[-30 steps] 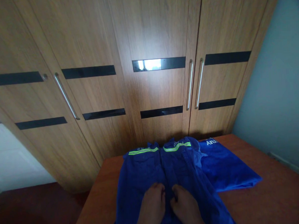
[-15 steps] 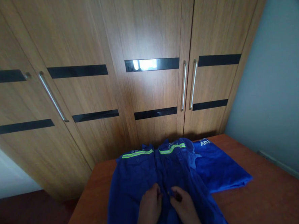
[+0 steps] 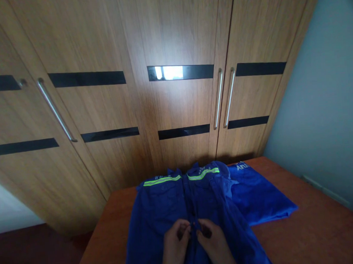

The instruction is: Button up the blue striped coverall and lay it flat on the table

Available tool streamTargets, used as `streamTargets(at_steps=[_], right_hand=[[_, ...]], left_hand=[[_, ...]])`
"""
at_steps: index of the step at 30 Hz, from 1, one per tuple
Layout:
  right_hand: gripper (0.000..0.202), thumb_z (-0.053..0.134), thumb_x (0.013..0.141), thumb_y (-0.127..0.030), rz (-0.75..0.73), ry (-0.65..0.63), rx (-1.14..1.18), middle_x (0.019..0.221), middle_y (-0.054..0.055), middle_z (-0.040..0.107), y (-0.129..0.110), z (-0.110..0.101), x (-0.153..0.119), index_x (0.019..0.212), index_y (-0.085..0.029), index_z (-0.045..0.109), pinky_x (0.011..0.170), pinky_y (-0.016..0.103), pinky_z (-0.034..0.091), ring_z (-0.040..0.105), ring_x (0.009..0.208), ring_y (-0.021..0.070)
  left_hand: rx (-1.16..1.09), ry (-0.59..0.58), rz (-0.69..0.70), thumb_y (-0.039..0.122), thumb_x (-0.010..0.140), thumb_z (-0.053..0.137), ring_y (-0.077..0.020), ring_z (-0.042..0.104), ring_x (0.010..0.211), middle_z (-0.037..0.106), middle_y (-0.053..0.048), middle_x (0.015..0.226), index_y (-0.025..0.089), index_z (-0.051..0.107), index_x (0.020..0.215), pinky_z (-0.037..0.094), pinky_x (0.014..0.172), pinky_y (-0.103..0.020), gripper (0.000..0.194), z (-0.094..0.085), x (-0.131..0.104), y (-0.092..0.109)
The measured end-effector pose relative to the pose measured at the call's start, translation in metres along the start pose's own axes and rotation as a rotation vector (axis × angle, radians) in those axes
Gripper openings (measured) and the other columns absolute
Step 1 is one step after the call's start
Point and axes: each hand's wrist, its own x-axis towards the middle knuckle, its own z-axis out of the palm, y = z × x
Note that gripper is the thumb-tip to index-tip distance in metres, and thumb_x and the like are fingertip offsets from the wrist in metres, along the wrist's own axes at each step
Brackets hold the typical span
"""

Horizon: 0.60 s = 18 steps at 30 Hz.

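Note:
A dark blue work jacket (image 3: 160, 204) with yellow-green reflective strips across the chest lies spread on the reddish-brown table, collar away from me. My left hand (image 3: 177, 237) pinches the left front edge of the jacket near its middle. Close beside it, my right hand (image 3: 211, 235) pinches the right front edge. The fingertips of both hands almost meet at the front opening. Whether a button or a zip part sits between the fingers is too small and dark to tell.
A folded brighter blue garment (image 3: 258, 196) with white lettering lies to the right, partly under the jacket. Behind the table (image 3: 291, 244) stands a wooden wardrobe (image 3: 180, 104) with metal handles. A pale wall (image 3: 321, 111) rises at the right.
My hands have come closer together, bringing the two front edges of the jacket near each other. The view has shifted slightly; the folded garment stays in place.

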Motion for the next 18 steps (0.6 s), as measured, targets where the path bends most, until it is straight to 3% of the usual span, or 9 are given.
streamTargets(at_steps=[8, 11, 15, 18], right_hand=[[0.022, 0.054, 0.067, -0.020, 0.040, -0.036, -0.008, 0.068, 0.000, 0.063, 0.005, 0.007, 0.001, 0.085, -0.018, 0.067, 0.065, 0.027, 0.046, 0.060, 0.068, 0.0177], [0.024, 0.051, 0.064, -0.014, 0.035, -0.112, -0.004, 0.063, -0.004, 0.055, 0.004, 0.010, 0.001, 0.085, -0.019, 0.062, 0.060, 0.024, 0.042, 0.055, 0.063, 0.0142], [0.035, 0.053, 0.064, -0.013, 0.050, -0.218, 0.024, 0.055, -0.010, 0.043, -0.003, 0.010, 0.001, 0.098, -0.020, 0.056, 0.052, 0.021, 0.034, 0.048, 0.054, 0.0115], [0.042, 0.056, 0.066, -0.016, 0.046, -0.306, 0.069, 0.056, -0.010, 0.044, -0.011, 0.008, -0.002, 0.108, -0.020, 0.053, 0.052, 0.021, 0.034, 0.049, 0.054, 0.0111]], left_hand=[[0.093, -0.017, 0.070, 0.034, 0.088, 0.046, -0.0172, 0.064, 0.073, 0.069, -0.002, 0.077, 0.021, 0.065, 0.083, 0.047, 0.069, -0.024, 0.024, -0.003, -0.004, 0.006], [0.112, -0.015, 0.097, 0.028, 0.087, 0.045, -0.0174, 0.064, 0.074, 0.070, -0.003, 0.078, 0.021, 0.068, 0.084, 0.047, 0.070, -0.024, 0.024, -0.002, -0.005, 0.005], [0.145, 0.000, 0.118, 0.021, 0.082, 0.044, -0.0179, 0.064, 0.072, 0.070, -0.004, 0.077, 0.021, 0.069, 0.080, 0.047, 0.071, -0.026, 0.025, 0.001, -0.005, 0.002], [0.104, 0.005, 0.080, 0.022, 0.079, 0.045, -0.0182, 0.063, 0.072, 0.069, -0.004, 0.075, 0.020, 0.068, 0.078, 0.047, 0.071, -0.026, 0.024, 0.001, -0.003, 0.000]])
